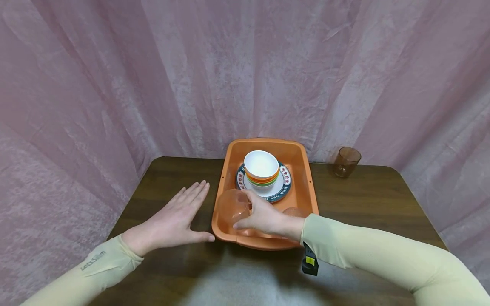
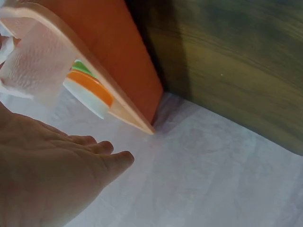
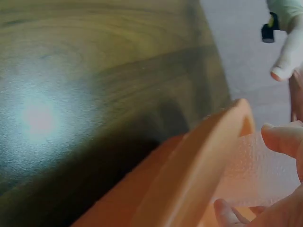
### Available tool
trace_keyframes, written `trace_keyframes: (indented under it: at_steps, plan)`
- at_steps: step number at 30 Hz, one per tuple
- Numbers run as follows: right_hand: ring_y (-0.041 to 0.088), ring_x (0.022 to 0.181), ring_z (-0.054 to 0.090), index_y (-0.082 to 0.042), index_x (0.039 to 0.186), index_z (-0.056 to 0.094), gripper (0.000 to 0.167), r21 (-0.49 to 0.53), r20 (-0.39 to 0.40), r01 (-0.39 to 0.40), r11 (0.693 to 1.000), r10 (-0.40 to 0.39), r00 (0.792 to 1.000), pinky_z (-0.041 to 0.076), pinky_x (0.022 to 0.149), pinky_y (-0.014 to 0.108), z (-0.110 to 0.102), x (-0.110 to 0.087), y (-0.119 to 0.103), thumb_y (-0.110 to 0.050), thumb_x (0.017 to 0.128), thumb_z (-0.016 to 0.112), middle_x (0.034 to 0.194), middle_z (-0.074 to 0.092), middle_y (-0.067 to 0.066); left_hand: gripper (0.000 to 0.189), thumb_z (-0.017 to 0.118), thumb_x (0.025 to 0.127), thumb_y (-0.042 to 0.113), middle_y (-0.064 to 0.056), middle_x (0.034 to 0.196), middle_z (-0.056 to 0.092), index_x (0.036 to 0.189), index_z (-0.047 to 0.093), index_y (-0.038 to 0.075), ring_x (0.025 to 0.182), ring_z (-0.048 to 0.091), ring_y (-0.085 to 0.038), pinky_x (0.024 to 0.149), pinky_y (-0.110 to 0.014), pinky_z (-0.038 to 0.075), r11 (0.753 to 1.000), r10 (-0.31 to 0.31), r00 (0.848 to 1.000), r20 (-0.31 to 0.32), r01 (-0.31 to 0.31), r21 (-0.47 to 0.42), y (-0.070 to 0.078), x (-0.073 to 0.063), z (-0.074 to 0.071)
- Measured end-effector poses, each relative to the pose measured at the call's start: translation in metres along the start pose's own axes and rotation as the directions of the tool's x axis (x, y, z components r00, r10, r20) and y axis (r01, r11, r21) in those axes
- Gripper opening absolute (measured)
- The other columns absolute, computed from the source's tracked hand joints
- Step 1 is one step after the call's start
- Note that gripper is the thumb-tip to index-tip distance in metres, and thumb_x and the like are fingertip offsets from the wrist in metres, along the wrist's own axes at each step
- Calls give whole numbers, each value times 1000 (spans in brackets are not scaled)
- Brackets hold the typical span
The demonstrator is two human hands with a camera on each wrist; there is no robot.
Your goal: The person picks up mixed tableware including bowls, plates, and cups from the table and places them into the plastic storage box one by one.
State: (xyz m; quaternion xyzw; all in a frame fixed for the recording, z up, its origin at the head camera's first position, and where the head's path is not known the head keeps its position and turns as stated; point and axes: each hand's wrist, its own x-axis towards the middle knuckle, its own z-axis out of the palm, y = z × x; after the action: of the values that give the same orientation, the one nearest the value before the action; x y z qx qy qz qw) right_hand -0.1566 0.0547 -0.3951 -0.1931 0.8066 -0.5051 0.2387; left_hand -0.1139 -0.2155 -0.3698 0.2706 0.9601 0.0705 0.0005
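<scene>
My right hand [image 1: 264, 216] grips a see-through cup with a pebbled wall [image 1: 232, 206] at the near left corner of the orange basin [image 1: 313, 197]. Thumb and fingers lie on opposite sides of the cup in the right wrist view. To the left of the basin, my left hand [image 1: 174, 221] is held with straight fingers and thumb spread, touching nothing. Inside the basin, a stack of bowls [image 1: 262, 165], white on top with orange and green ones below, stands on a plate with a dark patterned rim [image 1: 285, 187]. Another clear rounded piece [image 1: 294, 211] is partly hidden behind my right wrist.
A brown see-through glass [image 1: 346, 161] stands at the back right of the dark wooden table [image 1: 360, 199]. Pink curtains [image 1: 245, 68] hang behind the table and at both sides. The basin's raised walls surround the dishes.
</scene>
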Motion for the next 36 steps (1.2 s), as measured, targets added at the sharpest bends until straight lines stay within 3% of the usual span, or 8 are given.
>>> trace_keyframes:
  at_steps: [5,13,21,28,36]
  plan:
    - [25,134,46,-15,152,35,91,-9,23,-49,999,49,999,39,117,49,7,6,4,-22,79,88,150,47,7,122,60,80,82,-13,171,14,164,9,9,157,17,-35,125,-58,19,1000,-1,1000,11,1,-1,-4,-3,1]
    - [29,138,46,-10,148,41,86,26,-30,-77,997,78,997,35,119,49,9,11,9,-9,76,88,148,50,13,118,62,81,80,-13,170,15,164,12,11,157,17,-36,125,-59,18,1000,-2,1000,15,2,-13,-7,-7,2]
    - [31,139,42,-11,150,39,86,99,36,-112,989,109,993,38,117,49,7,14,13,-6,78,86,154,44,13,114,53,82,84,-12,170,15,164,14,15,157,18,-37,124,-60,18,1000,1,1000,21,-1,-23,-7,-8,1]
    - [28,128,49,-16,152,37,85,168,115,-173,970,155,981,51,106,41,4,13,15,0,81,82,155,40,13,113,54,82,83,-13,170,16,164,16,14,157,18,-37,124,-60,18,1000,0,1000,23,1,-13,-7,-9,3]
    - [28,130,47,-18,156,34,89,80,107,-212,974,203,973,36,118,49,2,10,12,-9,82,83,155,42,13,113,58,82,80,-12,170,17,164,17,14,157,18,-37,124,-61,18,1000,-1,1000,23,2,-18,-6,-10,4]
